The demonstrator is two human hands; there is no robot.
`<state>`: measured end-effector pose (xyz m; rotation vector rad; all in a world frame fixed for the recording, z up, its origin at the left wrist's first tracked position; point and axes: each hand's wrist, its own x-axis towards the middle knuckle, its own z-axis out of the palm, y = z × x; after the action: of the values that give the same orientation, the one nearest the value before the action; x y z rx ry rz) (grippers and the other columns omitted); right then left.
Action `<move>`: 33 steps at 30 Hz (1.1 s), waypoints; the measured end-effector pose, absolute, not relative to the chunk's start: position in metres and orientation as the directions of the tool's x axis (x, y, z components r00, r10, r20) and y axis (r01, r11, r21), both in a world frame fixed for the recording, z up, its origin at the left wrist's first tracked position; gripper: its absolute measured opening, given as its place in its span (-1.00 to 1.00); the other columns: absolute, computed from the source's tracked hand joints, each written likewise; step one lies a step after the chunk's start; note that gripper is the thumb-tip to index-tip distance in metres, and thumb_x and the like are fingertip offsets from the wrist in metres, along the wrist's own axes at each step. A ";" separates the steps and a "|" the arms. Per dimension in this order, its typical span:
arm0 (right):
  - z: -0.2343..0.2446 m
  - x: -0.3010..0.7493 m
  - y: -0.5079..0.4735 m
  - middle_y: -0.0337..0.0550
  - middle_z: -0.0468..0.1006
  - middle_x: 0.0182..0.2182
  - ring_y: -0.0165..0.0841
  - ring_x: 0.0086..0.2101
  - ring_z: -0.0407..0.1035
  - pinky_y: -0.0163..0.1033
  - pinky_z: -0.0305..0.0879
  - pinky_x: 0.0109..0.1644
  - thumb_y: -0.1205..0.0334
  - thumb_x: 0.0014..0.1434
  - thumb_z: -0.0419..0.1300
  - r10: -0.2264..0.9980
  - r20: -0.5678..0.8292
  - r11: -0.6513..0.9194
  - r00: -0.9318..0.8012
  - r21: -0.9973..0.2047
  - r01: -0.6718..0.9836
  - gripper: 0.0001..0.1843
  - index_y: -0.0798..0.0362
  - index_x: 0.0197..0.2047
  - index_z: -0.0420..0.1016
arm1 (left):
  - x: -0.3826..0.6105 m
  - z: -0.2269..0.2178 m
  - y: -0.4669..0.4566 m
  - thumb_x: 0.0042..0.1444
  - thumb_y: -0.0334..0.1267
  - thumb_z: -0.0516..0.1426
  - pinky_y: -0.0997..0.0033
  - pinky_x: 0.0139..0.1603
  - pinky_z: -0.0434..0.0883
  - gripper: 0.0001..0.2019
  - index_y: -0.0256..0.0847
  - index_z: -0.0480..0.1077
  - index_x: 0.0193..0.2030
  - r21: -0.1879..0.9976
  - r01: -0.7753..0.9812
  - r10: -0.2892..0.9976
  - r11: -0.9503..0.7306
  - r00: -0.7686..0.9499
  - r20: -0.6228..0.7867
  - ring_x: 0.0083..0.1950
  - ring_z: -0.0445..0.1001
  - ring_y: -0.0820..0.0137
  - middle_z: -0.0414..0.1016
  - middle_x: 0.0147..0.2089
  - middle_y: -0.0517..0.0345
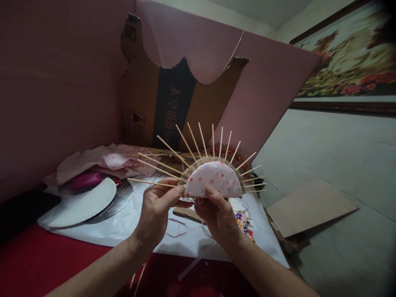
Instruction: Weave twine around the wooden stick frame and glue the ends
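Both hands hold up a half-round craft piece (214, 178) above the table: a pink floral fabric pad edged with woven twine, with several thin wooden sticks fanning out from its curved rim. My left hand (156, 212) pinches its lower left corner between thumb and fingers. My right hand (218, 214) grips its bottom edge, thumb pressed on the fabric. A loose strand of twine hangs below the piece.
A white sheet (130, 222) covers a red table (34, 260). On it lie a white disc (85, 202) over a shiny round plate, a magenta object (86, 180), pink fabric scraps (114, 161) and floral bits (243, 222). Cardboard with pink paper stands behind; a cardboard sheet (311, 206) lies on the floor.
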<state>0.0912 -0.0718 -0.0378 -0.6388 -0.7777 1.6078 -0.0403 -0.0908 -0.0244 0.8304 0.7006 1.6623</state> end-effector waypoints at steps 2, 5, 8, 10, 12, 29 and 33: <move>-0.038 0.092 -0.072 -0.33 0.36 -0.67 -0.55 -0.61 0.18 -0.45 0.12 -0.54 0.14 -0.16 0.44 0.986 -0.013 -0.114 -0.165 -0.776 -0.621 -0.70 0.12 -0.53 0.42 | -0.041 -0.025 -0.091 -0.19 -0.30 0.32 0.38 -0.48 0.56 -0.86 -0.27 0.50 -0.44 0.800 -0.555 0.973 -0.229 -0.152 0.173 -0.45 0.51 0.37 0.55 -0.48 0.17; -0.038 0.093 -0.071 -0.33 0.38 -0.67 -0.55 -0.61 0.20 -0.45 0.15 -0.53 0.14 -0.19 0.45 0.987 -0.048 -0.134 -0.152 -0.772 -0.621 -0.68 0.11 -0.53 0.42 | -0.041 -0.025 -0.091 -0.18 -0.30 0.31 0.38 -0.47 0.56 -0.87 -0.25 0.51 -0.44 0.801 -0.555 0.974 -0.226 -0.149 0.171 -0.45 0.50 0.39 0.55 -0.48 0.18; -0.038 0.093 -0.071 -0.34 0.37 -0.67 -0.55 -0.61 0.19 -0.45 0.16 -0.53 0.16 -0.23 0.47 0.988 -0.054 -0.136 -0.148 -0.762 -0.633 -0.67 0.11 -0.53 0.42 | -0.041 -0.025 -0.091 -0.16 -0.29 0.31 0.38 -0.48 0.56 -0.88 -0.24 0.52 -0.44 0.802 -0.552 0.973 -0.229 -0.143 0.179 -0.44 0.50 0.39 0.54 -0.47 0.18; -0.039 0.093 -0.071 -0.34 0.38 -0.67 -0.56 -0.61 0.20 -0.45 0.18 -0.52 0.16 -0.23 0.47 0.986 -0.055 -0.143 -0.155 -0.752 -0.643 -0.68 0.12 -0.53 0.42 | -0.041 -0.026 -0.091 -0.16 -0.28 0.30 0.39 -0.49 0.55 -0.88 -0.24 0.52 -0.43 0.803 -0.546 0.972 -0.237 -0.142 0.189 -0.44 0.49 0.38 0.54 -0.46 0.17; -0.040 0.093 -0.070 -0.33 0.39 -0.67 -0.55 -0.61 0.21 -0.46 0.18 -0.52 0.16 -0.20 0.46 0.984 -0.052 -0.150 -0.168 -0.746 -0.649 -0.69 0.12 -0.52 0.44 | -0.041 -0.026 -0.090 -0.15 -0.27 0.30 0.40 -0.49 0.55 -0.87 -0.25 0.52 -0.43 0.806 -0.538 0.969 -0.246 -0.149 0.196 -0.44 0.49 0.38 0.53 -0.46 0.16; -0.042 0.094 -0.070 -0.30 0.41 -0.67 -0.56 -0.60 0.21 -0.45 0.18 -0.51 0.16 -0.16 0.44 0.976 -0.036 -0.168 -0.213 -0.750 -0.640 -0.72 0.13 -0.53 0.46 | -0.042 -0.031 -0.090 -0.09 -0.23 0.30 0.39 -0.47 0.55 -0.85 -0.26 0.50 -0.40 0.842 -0.464 0.961 -0.276 -0.155 0.230 -0.46 0.49 0.39 0.53 -0.48 0.17; -0.042 0.095 -0.069 -0.31 0.40 -0.68 -0.56 -0.62 0.19 -0.46 0.16 -0.52 0.17 -0.16 0.44 0.975 -0.029 -0.167 -0.219 -0.745 -0.646 -0.73 0.13 -0.54 0.46 | -0.042 -0.032 -0.090 -0.08 -0.24 0.30 0.39 -0.46 0.55 -0.85 -0.27 0.50 -0.40 0.841 -0.467 0.962 -0.273 -0.151 0.228 -0.45 0.51 0.38 0.55 -0.46 0.15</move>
<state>0.0950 -0.0692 -0.0423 -0.6241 -0.7298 1.6839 -0.0418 -0.0899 -0.0318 0.9547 0.7477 1.6608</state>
